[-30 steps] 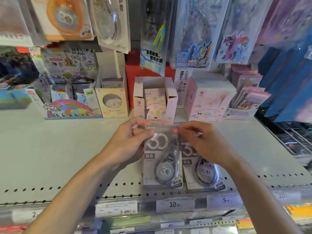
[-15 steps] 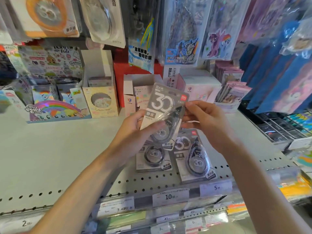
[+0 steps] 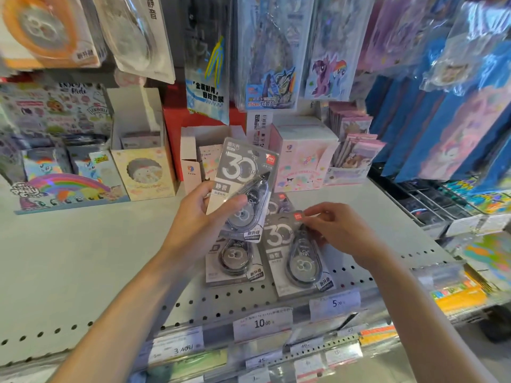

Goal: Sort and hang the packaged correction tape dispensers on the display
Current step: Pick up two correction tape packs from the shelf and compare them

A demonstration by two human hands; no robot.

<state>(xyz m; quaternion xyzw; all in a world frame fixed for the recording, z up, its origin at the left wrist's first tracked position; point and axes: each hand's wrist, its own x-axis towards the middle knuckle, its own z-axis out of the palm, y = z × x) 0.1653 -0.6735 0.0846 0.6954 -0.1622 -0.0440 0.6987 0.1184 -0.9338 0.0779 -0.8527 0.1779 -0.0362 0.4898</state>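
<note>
1. Grey card packs of correction tape show in three clear examples low on the shelf (image 3: 83, 258), each printed with a large "30"; the edge of what may be a fourth peeks out behind them, too hidden to be sure.
2. One pack, the held pack (image 3: 243, 186), is raised off the shelf and tilted, its top leaning right. The left hand (image 3: 199, 217) is closed around its lower left side, thumb across the clear blister.
3. A second one, the right pack (image 3: 298, 258), lies flat on the shelf near the front edge. The right hand (image 3: 340, 230) pinches its top right corner by the red logo, thumb and forefinger closed on the card, the other fingers curled.
4. A third, the lower pack (image 3: 235, 261), lies flat just beside the right pack, on its left, partly covered by the held pack.
5. Two hands are in view, both bare, both arms reaching in from below.
6. Two larger price tags can be read on the shelf's front rail: one marked 10.00 (image 3: 262, 323) and one marked 5.00 (image 3: 336, 303).
7. Hanging above at the upper left are two more tape dispensers in packs: an orange one (image 3: 47, 29) and a pale one (image 3: 132, 31).
8. Four open cartons of other stationery stand along the back of the shelf.
</note>
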